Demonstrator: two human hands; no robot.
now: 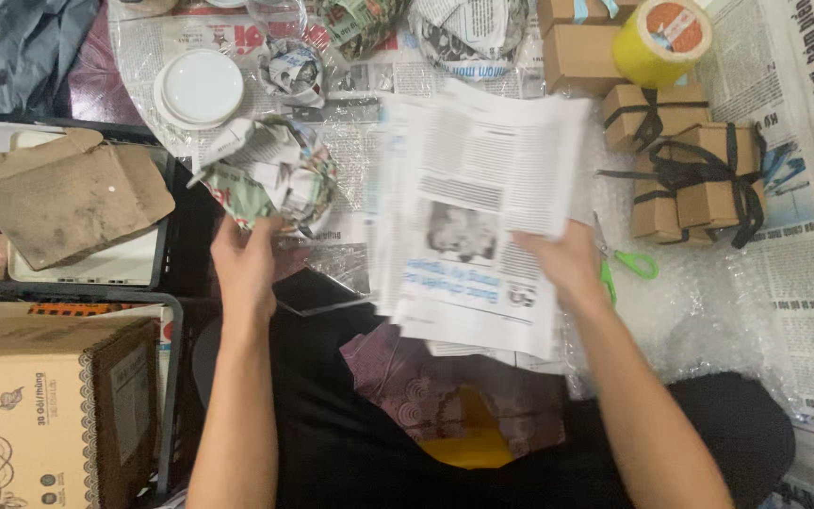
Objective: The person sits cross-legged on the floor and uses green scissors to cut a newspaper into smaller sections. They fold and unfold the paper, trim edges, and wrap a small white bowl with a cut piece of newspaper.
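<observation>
At the far left of the frame a flattened brown cardboard piece [68, 193] lay on a white tray inside a black crate [167, 283], and below it, in the lower left corner, stood a printed cardboard carton [40, 415]. In the upper left a white round lid [202, 87] rested on newspaper-covered ground. Just right of the crate, the left hand [245, 262] reached up with its fingers curled around the lower edge of a bundle wrapped in crumpled newspaper [270, 177]; the grip looked closed on the wrapping, though the fingertips were hidden behind it. Another smaller crumpled newspaper wad [292, 68] sat above the bundle, near the top of the frame. In the centre, slightly blurred, a stack of loose newspaper sheets [468, 212] hung over the person's lap, and the right hand [562, 264] pinched its right edge, thumb on top and the fingers underneath, closed on the paper. Just beside that hand, green-handled scissors [626, 266] lay on bubble wrap [708, 302]. Toward the upper right, small brown cardboard boxes tied with black ribbon [699, 174] stood clustered together, with plainer boxes behind them, and a roll of yellow tape [661, 40] sat on top of one at the top edge. Newspaper spread [803, 264] covered the far right side.
</observation>
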